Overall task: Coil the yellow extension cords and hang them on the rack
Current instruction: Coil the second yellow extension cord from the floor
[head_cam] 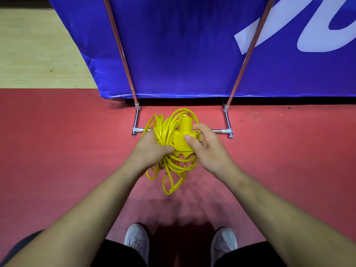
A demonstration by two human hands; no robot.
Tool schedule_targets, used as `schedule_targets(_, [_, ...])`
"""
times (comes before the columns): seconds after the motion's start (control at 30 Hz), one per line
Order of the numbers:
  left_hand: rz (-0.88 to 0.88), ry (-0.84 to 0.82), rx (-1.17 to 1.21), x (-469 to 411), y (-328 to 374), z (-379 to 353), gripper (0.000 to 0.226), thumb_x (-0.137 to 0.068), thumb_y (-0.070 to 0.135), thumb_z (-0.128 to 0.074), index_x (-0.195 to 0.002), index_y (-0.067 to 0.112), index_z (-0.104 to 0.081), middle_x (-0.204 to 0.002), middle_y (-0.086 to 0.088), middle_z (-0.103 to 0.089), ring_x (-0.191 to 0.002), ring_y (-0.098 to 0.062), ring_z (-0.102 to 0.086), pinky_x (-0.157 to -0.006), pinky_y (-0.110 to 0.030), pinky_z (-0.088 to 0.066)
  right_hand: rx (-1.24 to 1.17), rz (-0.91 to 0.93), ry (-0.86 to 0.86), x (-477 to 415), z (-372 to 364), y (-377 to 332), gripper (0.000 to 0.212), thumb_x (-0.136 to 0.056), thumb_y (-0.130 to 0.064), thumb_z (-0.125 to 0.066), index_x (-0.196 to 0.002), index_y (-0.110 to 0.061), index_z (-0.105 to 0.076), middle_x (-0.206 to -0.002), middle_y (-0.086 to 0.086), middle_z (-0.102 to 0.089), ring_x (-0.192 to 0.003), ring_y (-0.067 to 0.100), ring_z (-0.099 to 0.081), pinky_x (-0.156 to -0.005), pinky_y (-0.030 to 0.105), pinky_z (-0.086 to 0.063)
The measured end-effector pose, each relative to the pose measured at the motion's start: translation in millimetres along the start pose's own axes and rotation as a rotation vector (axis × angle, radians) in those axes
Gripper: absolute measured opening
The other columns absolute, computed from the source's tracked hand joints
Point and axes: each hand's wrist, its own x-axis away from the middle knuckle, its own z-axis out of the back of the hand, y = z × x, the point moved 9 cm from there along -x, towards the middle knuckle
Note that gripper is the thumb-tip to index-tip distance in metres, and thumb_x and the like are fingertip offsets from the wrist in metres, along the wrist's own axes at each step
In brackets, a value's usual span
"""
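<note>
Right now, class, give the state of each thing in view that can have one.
yellow extension cord, bundled in loose loops, hanging from both hands.
yellow connector block, held against the bundle.
left hand grip, curled round the loops.
right hand grip, holds the connector block.
rack, standing on the red floor.

The cord (167,130) is bright yellow and gathered into a loose, uneven bundle of loops, held in the air in front of the rack's base. The left hand (152,146) grips the bundle's middle, and the right hand (209,149) holds its chunky yellow socket (181,141). Several loops hang slack below the hands. The rack (228,122) is chrome tubing: two slanting uprights rising from a low base frame on the floor.
</note>
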Motion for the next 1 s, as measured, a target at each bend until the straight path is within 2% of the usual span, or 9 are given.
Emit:
schedule_targets(0.07, [0.024,-0.03,0.086,0.3,-3.0,0.7,0.021,-0.065,0.008,-0.071,-0.085,0.007,-0.065,-0.068,-0.003,-0.068,-0.058,-0.018,-0.061,-0.052,-0.028,-0.051,-0.014,-0.009,-0.045,0.0,-1.3,-0.8,0.016,-0.086,-0.028,-0.058,-0.101,-0.027,-0.052,-0.079,-0.004,-0.057,-0.07,0.009,-0.05,-0.066,0.036,-0.041])
schedule_targets(0.17, [0.032,-0.079,0.265,5.3,-2.5,-5.0,0.024,-0.081,0.001,-0.068,-0.104,0.009,-0.067,-0.09,-0.007,-0.074,-0.078,-0.021,-0.07,-0.07,-0.032,-0.057,-0.107,-0.019,-0.128,1.0,-6.7,-4.4,0.028,-0.086,-0.026,-0.06,-0.112,-0.02,-0.051,-0.096,0.024,-0.063,-0.076,0.02,-0.054,-0.068,0.044,-0.045])
schedule_targets(0.2, [0.016,-0.074,0.255,6.1,-2.6,-6.3,0.025,-0.081,0.0,-0.068,-0.103,0.01,-0.067,-0.091,-0.006,-0.074,-0.08,-0.018,-0.07,-0.072,-0.031,-0.057,-0.124,-0.032,-0.123,1.1,-8.3,-4.0,0.03,-0.085,-0.025,-0.061,-0.113,-0.018,-0.052,-0.1,0.027,-0.063,-0.077,0.021,-0.055,-0.069,0.043,-0.046])
schedule_targets(0.33, [0.04,-0.06,0.249,5.5,-4.8,-10.5,0.028,-0.074,-0.01,-0.069,-0.089,0.013,-0.065,-0.069,0.006,-0.07,-0.061,-0.008,-0.064,-0.058,-0.023,-0.052,-0.038,-0.06,-0.016,2.9,-12.3,6.6,0.036,-0.074,-0.041,-0.066,-0.105,-0.026,-0.056,-0.095,0.014,-0.069,-0.078,0.024,-0.061,-0.077,0.051,-0.051])
schedule_targets(0.47, [0.143,-0.084,0.198,2.1,-17.0,-11.8,0.033,-0.051,0.003,-0.063,-0.083,0.011,-0.064,-0.073,-0.008,-0.063,-0.065,-0.02,-0.058,-0.062,-0.034,-0.049,-0.014,-0.026,0.073,11.7,-13.0,12.1,0.03,-0.073,-0.043,-0.064,-0.1,-0.03,-0.056,-0.086,0.01,-0.069,-0.077,0.036,-0.063,-0.07,0.058,-0.051])
schedule_targets(0.63, [0.105,-0.071,0.186,-0.4,-14.2,-13.7,0.032,-0.053,0.0,-0.065,-0.081,0.014,-0.059,-0.062,0.001,-0.057,-0.053,-0.014,-0.05,-0.049,-0.024,-0.044,-0.04,0.006,0.152,13.8,-7.4,7.8,0.02,-0.077,-0.033,-0.065,-0.096,-0.033,-0.059,-0.087,-0.003,-0.067,-0.077,0.018,-0.061,-0.073,0.047,-0.052])
schedule_targets(0.77, [0.043,0.001,0.209,4.2,-11.6,-17.1,0.025,-0.069,-0.002,-0.068,-0.088,0.013,-0.062,-0.063,0.003,-0.064,-0.049,-0.011,-0.055,-0.045,-0.021,-0.044,-0.09,0.02,0.232,10.5,-2.0,1.2,0.018,-0.087,-0.021,-0.063,-0.101,-0.029,-0.055,-0.07,-0.022,-0.057,-0.064,0.0,-0.049,-0.061,0.024,-0.041])
schedule_targets(0.9, [0.109,-0.017,0.335,9.5,-15.3,-16.8,0.033,-0.062,0.0,-0.07,-0.094,0.007,-0.066,-0.072,-0.007,-0.067,-0.055,-0.02,-0.061,-0.046,-0.026,-0.05,-0.185,-0.062,0.215,4.4,-10.0,4.7,0.032,-0.083,-0.04,-0.061,-0.111,-0.027,-0.056,-0.099,0.009,-0.065,-0.087,0.026,-0.06,-0.08,0.044,-0.05])
schedule_targets(1.0, [0.073,-0.027,0.188,6.3,-16.6,-9.3,0.044,-0.052,0.005,-0.074,-0.095,0.007,-0.065,-0.079,-0.014,-0.068,-0.066,-0.02,-0.061,-0.057,-0.036,-0.055,-0.199,-0.125,0.163,5.0,-11.8,9.4,0.029,-0.08,-0.035,-0.062,-0.106,-0.021,-0.058,-0.077,0.012,-0.053,-0.069,0.024,-0.046,-0.063,0.042,-0.04])
